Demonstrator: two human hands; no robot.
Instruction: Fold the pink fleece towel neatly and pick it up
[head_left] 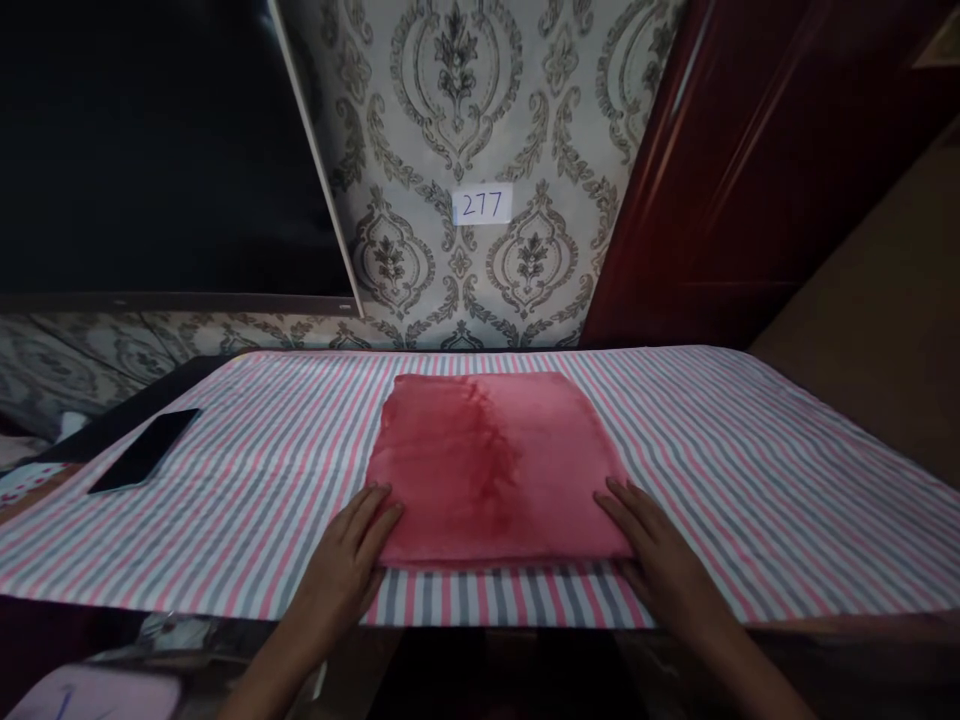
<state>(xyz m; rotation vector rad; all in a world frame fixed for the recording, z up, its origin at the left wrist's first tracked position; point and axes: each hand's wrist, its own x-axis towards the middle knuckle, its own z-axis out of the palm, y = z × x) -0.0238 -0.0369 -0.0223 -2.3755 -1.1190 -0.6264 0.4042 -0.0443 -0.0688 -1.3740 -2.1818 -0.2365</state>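
A folded pinkish-red plush cloth [555,460] lies flat in a rough square on a striped tablecloth [720,450]. A darker red patch marks its middle and left part. At its near left corner rests my left hand [349,550], fingers stretched out and their tips on the cloth's edge. My right hand [660,555] touches the near right corner in the same way, fingers extended over the edge and thumb lower down beside it. Neither hand is closed around the cloth.
On the left of the table lies a black phone [146,450]. A large dark screen [165,150] stands behind it. Patterned wallpaper carries a paper label [482,204] reading 277. To the right rises a dark red wooden panel [712,170]. A pale pink object [97,692] sits below the table's front left.
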